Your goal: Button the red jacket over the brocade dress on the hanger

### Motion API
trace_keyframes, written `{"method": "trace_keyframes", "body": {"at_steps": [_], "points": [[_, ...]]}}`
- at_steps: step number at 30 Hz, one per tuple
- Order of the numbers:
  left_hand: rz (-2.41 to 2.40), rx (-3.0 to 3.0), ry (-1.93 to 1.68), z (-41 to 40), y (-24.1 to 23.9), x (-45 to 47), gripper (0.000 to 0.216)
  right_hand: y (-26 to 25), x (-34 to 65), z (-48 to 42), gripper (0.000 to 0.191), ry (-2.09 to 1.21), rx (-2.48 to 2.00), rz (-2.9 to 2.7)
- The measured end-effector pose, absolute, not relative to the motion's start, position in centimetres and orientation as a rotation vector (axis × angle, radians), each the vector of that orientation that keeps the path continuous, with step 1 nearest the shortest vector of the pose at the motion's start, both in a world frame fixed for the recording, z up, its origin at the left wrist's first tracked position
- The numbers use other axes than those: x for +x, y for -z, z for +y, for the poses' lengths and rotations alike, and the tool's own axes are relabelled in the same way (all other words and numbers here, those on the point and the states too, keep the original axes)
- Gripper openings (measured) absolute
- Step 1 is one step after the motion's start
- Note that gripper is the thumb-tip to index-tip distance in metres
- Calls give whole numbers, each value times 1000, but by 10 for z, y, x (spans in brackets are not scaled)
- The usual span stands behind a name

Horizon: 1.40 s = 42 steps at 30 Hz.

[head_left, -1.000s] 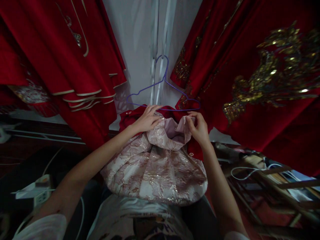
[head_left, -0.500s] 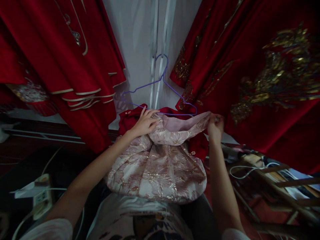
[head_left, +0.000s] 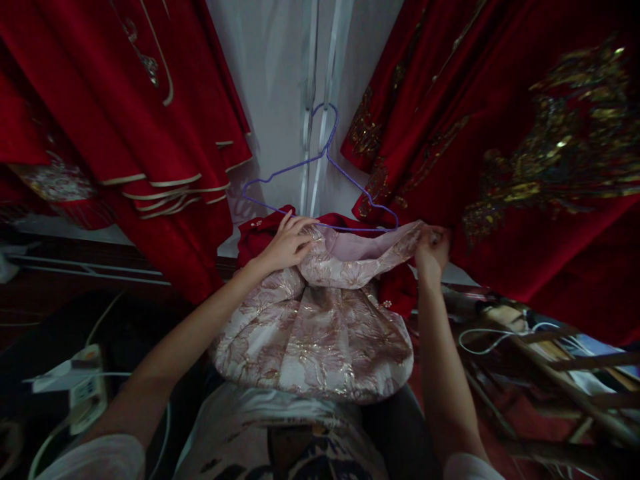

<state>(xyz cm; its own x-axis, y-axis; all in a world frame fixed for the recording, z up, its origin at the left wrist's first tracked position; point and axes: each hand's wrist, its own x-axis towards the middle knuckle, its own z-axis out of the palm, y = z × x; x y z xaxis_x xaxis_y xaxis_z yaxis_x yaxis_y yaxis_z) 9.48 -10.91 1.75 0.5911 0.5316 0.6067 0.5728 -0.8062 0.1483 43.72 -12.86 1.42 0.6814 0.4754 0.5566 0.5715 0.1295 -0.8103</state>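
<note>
A pale pink brocade garment with metallic-looking floral patterning lies over my lap, its upper edge pulled up into an open band with a plain pink lining. My left hand grips the left part of that band, a fingertip reaching up by the bottom bar of a purple hanger. At the band's far right end my right hand pinches the fabric between closed fingers. The hanger hangs from its hook just above the garment, its bottom bar passing behind the band's top. Red cloth with small beaded ornaments shows behind the brocade.
Red garments with pale trim hang at left, and red ones with gold sequins at right. A white panel stands behind. A power strip with cables lies lower left; a wooden rack stands lower right.
Both hands keep their hold on the brocade band with hardly any movement. The view has shifted very slightly.
</note>
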Motion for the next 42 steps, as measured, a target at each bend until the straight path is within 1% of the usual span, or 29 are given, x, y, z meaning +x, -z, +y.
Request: {"method": "trace_keyframes", "body": {"at_steps": [3, 6, 9, 12, 15, 19, 21, 24, 27, 31, 33, 36, 42], "points": [[-937, -2781, 997, -108, -19, 95, 23, -23, 433, -125, 22, 73, -1409, -950], [-900, -2824, 982, -104, -21, 97, 21, -44, 419, -118, 24, 67, -1297, -1125], [-861, -2858, 992, -101, -21, 104, 22, -70, 396, -110, 25, 157, -1236, -1359], [-835, -2864, 1034, -100, -19, 113, 23, -86, 372, -100, 22, 210, -1212, -1487], [-819, -2858, 1088, -101, -19, 117, 24, -87, 358, -92, 22, 194, -1238, -1484], [-823, -2872, 1130, -97, -28, 104, 26, -78, 359, -92, 27, 169, -1228, -1553], [-944, -2778, 1228, -90, -32, 87, 28, -77, 363, -94, 27, 173, -1210, -1586], [-1310, -2416, 1429, -75, -32, 49, 31, -80, 370, -95, 26, 207, -1209, -1591], [-1628, -2100, 1443, -58, -21, 6, 31, -83, 376, -90, 27, 227, -1204, -1592], [-1862, -2075, 1265, -38, -2, -35, 30, -84, 379, -85, 31, 237, -1176, -1591], [-1962, -2096, 1228, -32, 4, -43, 29, -83, 380, -83, 31, 234, -1162, -1593], [-2054, -2087, 1282, -27, 8, -45, 29, -84, 380, -84, 30, 226, -1159, -1600], [-2014, -2089, 1387, -27, 10, -45, 30, -85, 381, -85, 29, 232, -1170, -1606]]}}
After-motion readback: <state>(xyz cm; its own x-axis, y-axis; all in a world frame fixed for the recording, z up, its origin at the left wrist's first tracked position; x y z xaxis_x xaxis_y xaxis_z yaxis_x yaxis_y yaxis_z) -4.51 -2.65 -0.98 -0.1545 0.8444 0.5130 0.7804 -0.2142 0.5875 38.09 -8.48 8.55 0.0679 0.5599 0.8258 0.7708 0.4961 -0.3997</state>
